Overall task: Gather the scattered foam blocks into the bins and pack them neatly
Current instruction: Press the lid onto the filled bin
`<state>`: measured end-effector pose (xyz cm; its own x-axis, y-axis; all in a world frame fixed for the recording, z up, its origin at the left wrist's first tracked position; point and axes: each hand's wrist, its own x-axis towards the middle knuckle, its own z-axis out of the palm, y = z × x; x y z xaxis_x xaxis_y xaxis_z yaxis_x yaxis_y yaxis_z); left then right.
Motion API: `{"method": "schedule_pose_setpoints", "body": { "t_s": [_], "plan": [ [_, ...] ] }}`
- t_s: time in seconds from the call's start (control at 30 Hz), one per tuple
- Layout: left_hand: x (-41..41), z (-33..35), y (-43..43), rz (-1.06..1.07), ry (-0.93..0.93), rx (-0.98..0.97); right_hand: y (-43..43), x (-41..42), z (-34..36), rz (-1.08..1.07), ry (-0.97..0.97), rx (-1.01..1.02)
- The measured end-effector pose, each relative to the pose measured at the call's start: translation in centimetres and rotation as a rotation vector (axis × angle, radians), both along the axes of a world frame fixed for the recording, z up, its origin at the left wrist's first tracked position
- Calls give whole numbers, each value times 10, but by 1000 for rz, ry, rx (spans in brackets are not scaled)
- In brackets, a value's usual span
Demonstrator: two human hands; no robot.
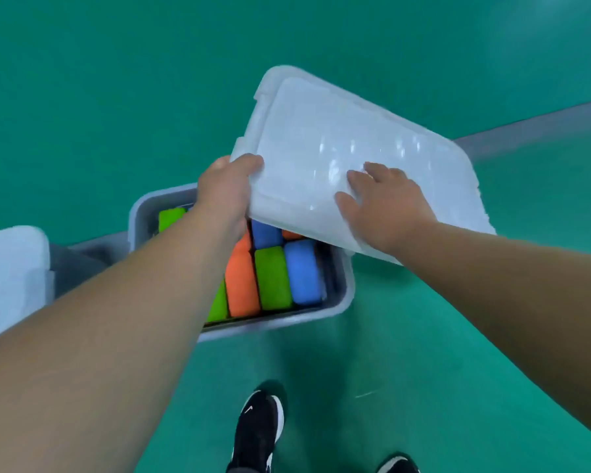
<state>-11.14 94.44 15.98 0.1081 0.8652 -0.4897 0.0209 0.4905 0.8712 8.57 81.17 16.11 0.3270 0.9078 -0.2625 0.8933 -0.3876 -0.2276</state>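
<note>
Left hand (pixel 227 186) and right hand (pixel 379 199) grip a tilted translucent lid (pixel 372 148) over the bin (pixel 347 295) of packed foam blocks (pixel 273 278); squaring it to the rim likely comes next

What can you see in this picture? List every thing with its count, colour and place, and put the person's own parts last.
bin: one, grey, on the floor at centre, open and packed with blocks.
foam blocks: at least seven visible, green, orange and blue, side by side in the bin; others may be hidden.
lid: one, translucent white, held tilted above the bin's far right side.
second lidded container: one, white top, grey below, at the left edge, partly cut off.
floor: green, with grey lines.
shoes: two, black with white, bottom edge.
left hand: gripping the lid's left corner.
right hand: spread on the lid's near edge.
</note>
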Motion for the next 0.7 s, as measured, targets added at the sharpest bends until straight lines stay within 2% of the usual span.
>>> {"method": "schedule_pose_setpoints", "body": {
  "t_s": [0.1,0.17,0.27,0.33,0.4,0.53,0.6,0.7],
  "plan": [
    [-107,-27,1,137,-45,-192,25,-74,-22,148,40,13],
    [-169,-50,-6,211,-38,-254,39,-123,-39,250,68,-56],
    [-246,-80,-21,325,117,-269,51,-188,-66,380,82,-130],
    [-281,-100,-28,224,445,-253,54,-222,-82,407,84,-191],
    [-303,-110,-35,10,776,-206,55,-247,-96,414,56,-247],
    [-317,-127,-33,-372,1190,-190,61,-274,-112,453,-45,-275],
    [-319,-134,-29,-509,1306,-207,69,-279,-117,479,-97,-272],
    [-321,-140,-22,-551,1223,-230,86,-285,-121,470,-119,-238]
  ]
}}
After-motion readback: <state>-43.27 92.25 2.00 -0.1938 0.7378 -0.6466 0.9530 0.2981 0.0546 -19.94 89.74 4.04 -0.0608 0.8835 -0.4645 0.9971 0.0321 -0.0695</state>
